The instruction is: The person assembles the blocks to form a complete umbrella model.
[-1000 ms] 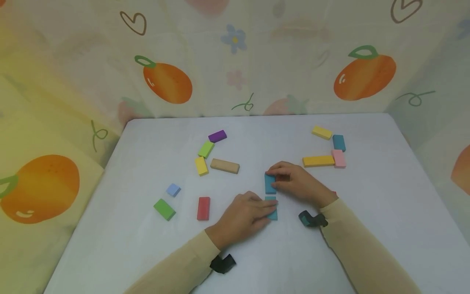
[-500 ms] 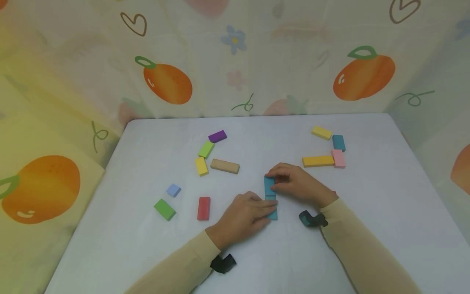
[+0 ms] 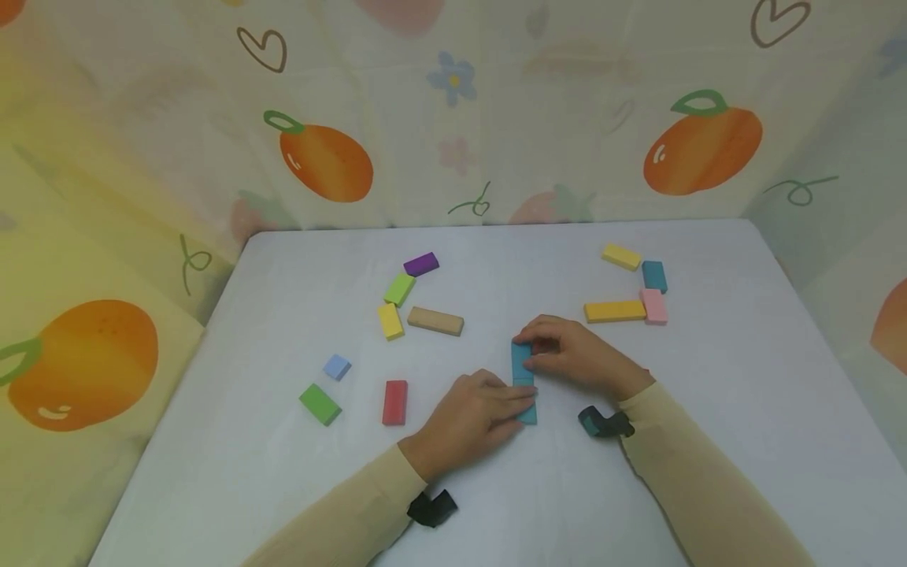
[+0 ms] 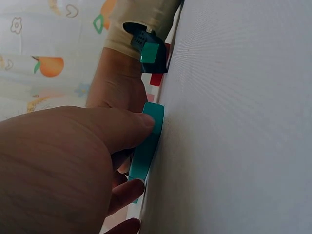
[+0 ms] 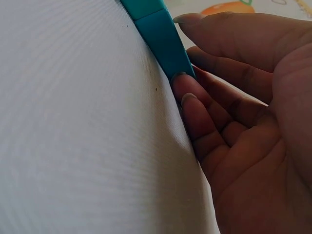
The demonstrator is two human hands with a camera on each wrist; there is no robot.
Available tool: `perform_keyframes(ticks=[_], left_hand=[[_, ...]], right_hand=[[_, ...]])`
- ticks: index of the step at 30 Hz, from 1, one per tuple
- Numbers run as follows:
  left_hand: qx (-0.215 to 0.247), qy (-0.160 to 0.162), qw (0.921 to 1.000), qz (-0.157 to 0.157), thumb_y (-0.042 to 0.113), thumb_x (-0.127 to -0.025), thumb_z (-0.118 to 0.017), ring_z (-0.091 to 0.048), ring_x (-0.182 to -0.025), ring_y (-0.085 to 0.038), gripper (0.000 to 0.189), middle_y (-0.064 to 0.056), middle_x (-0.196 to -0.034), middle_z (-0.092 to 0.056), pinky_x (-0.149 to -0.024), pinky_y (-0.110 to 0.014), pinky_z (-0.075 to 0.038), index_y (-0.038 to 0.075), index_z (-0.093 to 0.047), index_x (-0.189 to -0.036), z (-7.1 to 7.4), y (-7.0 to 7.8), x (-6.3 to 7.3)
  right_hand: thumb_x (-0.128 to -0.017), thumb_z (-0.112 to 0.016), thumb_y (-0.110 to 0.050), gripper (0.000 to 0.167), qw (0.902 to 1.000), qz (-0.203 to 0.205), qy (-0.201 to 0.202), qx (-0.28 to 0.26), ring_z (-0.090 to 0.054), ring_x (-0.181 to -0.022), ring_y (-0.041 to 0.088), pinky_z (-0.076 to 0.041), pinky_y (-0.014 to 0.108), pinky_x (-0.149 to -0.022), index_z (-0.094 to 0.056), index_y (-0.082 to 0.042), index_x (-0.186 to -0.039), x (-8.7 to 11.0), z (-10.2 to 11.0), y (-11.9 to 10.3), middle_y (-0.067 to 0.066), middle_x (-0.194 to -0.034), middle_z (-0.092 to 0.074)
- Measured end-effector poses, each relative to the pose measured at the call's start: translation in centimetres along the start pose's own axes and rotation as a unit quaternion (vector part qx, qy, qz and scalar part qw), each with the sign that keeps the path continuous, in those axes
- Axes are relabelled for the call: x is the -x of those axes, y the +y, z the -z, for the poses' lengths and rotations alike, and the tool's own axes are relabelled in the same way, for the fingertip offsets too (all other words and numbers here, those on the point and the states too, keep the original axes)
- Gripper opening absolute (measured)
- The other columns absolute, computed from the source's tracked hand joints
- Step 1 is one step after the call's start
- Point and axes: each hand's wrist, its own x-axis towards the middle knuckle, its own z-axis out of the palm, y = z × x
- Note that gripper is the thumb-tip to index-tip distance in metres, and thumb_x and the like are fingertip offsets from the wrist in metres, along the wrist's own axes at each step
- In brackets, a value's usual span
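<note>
Two blue-teal rectangular blocks lie end to end in one line near the middle of the white table, their ends touching. My left hand holds the nearer teal block; in the left wrist view its thumb rests on that teal block, with other fingers beyond it. My right hand holds the farther blue block between thumb and fingers. In the right wrist view, fingertips touch the end of the blue block, and a seam separates it from the teal one. The fingers partly cover both blocks in the head view.
Left lie a red block, a green block and a small blue block. Farther back are purple, light green, yellow and tan blocks. Orange and pink blocks sit back right.
My right hand has drawn the farther blue block slightly toward me, closing the gap to the nearer teal block. The left hand has stayed in place.
</note>
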Motion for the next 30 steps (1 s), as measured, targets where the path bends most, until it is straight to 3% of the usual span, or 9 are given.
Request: perform_keyframes(ticks=[11,22,30], left_hand=[[0.004,-0.002,1.0,0.001,0.028,-0.103,-0.081,-0.063,-0.119,-0.015,0.041,0.013,-0.146,-0.066,-0.094,-0.03,-0.05,0.019,-0.074,-0.143,0.1,0.0,0.0],[0.032,0.001,0.9989,0.035,0.035,-0.102,-0.081,-0.061,-0.123,-0.018,0.058,0.005,-0.16,-0.055,-0.099,-0.033,-0.051,0.014,-0.065,-0.153,0.3,0.0,0.1],[0.038,-0.006,0.9983,0.045,0.039,-0.1,-0.082,-0.059,-0.124,-0.016,0.061,0.008,-0.157,-0.057,-0.1,-0.032,-0.05,0.016,-0.065,-0.154,-0.1,-0.6,-0.1]], right_hand=[[-0.098,-0.081,-0.003,0.033,0.9999,0.015,0.003,0.003,-0.062,-0.105,0.023,-0.052,0.031,-0.092,-0.077,-0.007,-0.131,0.1,0.0,0.1,0.0,-0.123,-0.072],[-0.104,-0.079,-0.025,0.04,0.9984,-0.048,0.027,0.013,-0.062,-0.113,0.02,-0.05,0.049,-0.103,-0.072,-0.019,-0.142,0.8,0.7,-0.3,-0.006,-0.132,-0.069],[-0.106,-0.075,-0.018,0.035,0.9949,-0.048,0.062,0.062,-0.065,-0.108,0.021,-0.054,0.05,-0.098,-0.072,-0.011,-0.14,2.0,2.9,-1.0,0.002,-0.13,-0.071]])
